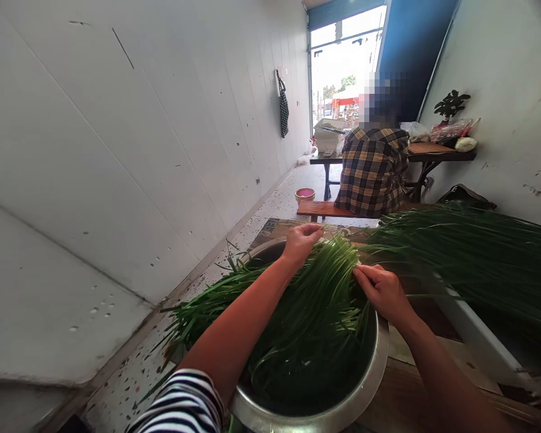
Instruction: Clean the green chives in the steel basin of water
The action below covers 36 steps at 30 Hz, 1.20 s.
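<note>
1. Gripping the far end of a bunch of chives [315, 307], the left hand [300, 240] sits just above the middle of the frame, its fingers curled shut over the stalk ends.
2. The right hand [381, 291], a little lower and to the right, pinches a few stalks at the bunch's right edge between thumb and bent fingers.
3. The bunch of chives lies across a metal bowl [379, 361] in the lower middle of the frame. Its leaf tips trail over the rim toward the lower left, above the speckled floor [270, 210].
4. A second heap of chives [478, 258] spreads across the right side of the frame, just beside the right hand.
5. In the upper middle, a person in a checked shirt [373, 171] sits back turned on a wooden bench [320, 208] at a dark table [437, 153].
6. A small pink bowl [305, 193] stands on the floor left of the bench, and a checked bag [283, 111] hangs on the wall above it.
</note>
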### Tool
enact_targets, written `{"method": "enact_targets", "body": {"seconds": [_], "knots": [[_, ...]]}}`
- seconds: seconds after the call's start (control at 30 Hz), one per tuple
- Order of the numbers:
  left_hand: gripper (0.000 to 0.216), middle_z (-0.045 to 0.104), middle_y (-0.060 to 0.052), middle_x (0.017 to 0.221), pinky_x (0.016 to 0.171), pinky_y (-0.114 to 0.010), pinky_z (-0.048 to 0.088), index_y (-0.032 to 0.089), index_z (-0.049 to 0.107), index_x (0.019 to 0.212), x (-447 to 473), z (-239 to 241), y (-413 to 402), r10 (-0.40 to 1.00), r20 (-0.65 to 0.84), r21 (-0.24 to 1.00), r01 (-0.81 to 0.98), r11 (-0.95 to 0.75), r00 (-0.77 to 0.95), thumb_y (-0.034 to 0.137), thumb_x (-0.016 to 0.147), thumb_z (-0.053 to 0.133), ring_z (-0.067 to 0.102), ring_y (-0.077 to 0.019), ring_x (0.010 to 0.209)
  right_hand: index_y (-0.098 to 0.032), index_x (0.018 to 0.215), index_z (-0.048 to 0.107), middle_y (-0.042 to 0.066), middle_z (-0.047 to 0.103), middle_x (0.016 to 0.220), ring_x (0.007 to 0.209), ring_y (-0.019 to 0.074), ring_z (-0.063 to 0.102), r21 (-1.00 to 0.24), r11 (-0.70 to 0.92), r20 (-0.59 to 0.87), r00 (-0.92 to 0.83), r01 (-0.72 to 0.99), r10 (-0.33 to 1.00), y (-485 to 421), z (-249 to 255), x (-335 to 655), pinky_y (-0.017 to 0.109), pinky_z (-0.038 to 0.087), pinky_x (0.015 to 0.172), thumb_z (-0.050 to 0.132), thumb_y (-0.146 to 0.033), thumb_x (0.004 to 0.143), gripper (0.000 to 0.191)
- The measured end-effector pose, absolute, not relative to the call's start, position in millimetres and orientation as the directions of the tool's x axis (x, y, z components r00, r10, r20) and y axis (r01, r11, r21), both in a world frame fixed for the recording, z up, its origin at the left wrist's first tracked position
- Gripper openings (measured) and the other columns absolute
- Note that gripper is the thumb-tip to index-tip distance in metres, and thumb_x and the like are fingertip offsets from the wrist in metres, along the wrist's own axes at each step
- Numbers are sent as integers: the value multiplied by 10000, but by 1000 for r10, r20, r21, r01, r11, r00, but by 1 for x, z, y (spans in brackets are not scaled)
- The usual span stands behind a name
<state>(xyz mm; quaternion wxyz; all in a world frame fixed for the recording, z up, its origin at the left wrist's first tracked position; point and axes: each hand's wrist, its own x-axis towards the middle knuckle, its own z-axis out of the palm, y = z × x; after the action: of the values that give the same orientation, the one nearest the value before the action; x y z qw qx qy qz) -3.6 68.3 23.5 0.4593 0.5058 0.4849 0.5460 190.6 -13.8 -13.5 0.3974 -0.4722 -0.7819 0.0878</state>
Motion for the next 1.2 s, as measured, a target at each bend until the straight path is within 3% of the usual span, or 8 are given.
{"method": "enact_targets", "body": {"seconds": [0.4,0.8,1.07,1.2], "knots": [[173,724,-59,818,725,-246,493,124,722,830,1,23,69,982,163,986,54,-158,-96,199,678,687,640,-137,742,-203,579,513,-18,473,510,543,133,449,-526,538,538,-233,658,810,-13,-16,191,251,360,577,438,-330,921,373],[174,738,-71,845,783,-276,513,130,744,832,1,24,65,971,220,973,90,-212,-90,188,677,689,668,-167,801,-207,547,434,-29,392,477,520,128,421,-502,541,548,-236,675,803,-13,-14,191,247,336,551,411,-330,921,395],[156,746,-73,850,831,-306,513,147,756,828,1,23,63,942,332,918,247,-310,-49,180,707,663,679,-186,830,-208,543,420,-28,413,475,501,123,397,-495,523,532,-233,694,814,-14,-13,190,252,342,559,406,-327,918,394],[164,746,-72,837,805,-303,516,146,756,835,4,21,63,952,297,933,235,-272,-75,184,712,654,679,-180,800,-211,534,411,-26,407,464,497,126,396,-505,523,532,-230,686,815,-14,-12,190,250,337,543,405,-334,915,400]]}}
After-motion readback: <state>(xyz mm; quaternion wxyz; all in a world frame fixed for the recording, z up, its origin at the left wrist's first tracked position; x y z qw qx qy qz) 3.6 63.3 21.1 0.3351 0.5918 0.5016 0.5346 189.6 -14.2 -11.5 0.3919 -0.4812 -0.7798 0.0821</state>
